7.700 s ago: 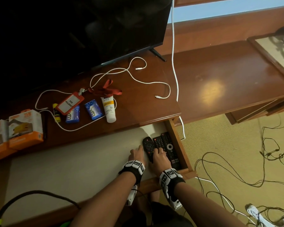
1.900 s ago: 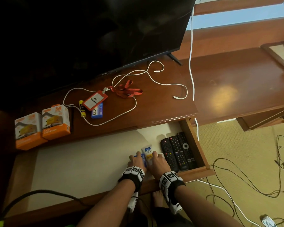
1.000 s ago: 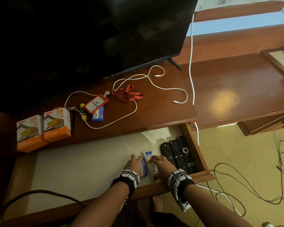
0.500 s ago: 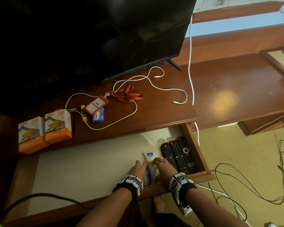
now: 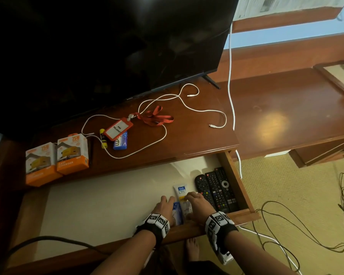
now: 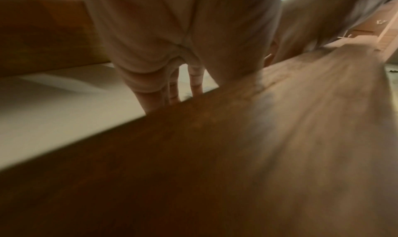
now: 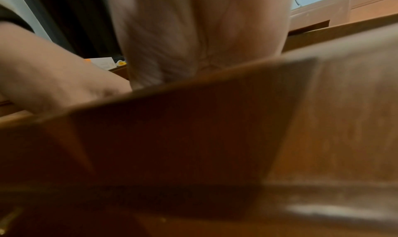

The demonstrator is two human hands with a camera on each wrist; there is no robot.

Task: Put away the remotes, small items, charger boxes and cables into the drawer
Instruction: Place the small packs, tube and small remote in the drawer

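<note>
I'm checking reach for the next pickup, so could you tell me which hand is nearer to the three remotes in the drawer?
Right. The right hand rests directly beside the remotes, while the left hand lies farther away, beyond the tube.

Black-white marker wristbands (image 5: 158, 223) (both wrists)

Black remotes (image 5: 214, 188) just right of the right fingers (image 5: 189, 196); white-yellow tube (image 5: 182, 192) under them. Blue packet (image 5: 177, 212) by the left fingers (image 5: 165, 200). Cream drawer (image 5: 107, 201) floor. Orange-white boxes (image 5: 58, 158), red badge (image 5: 118, 128), white cable (image 5: 167, 133) well beyond. Black-white checked wristbands (image 5: 157, 222).
</note>
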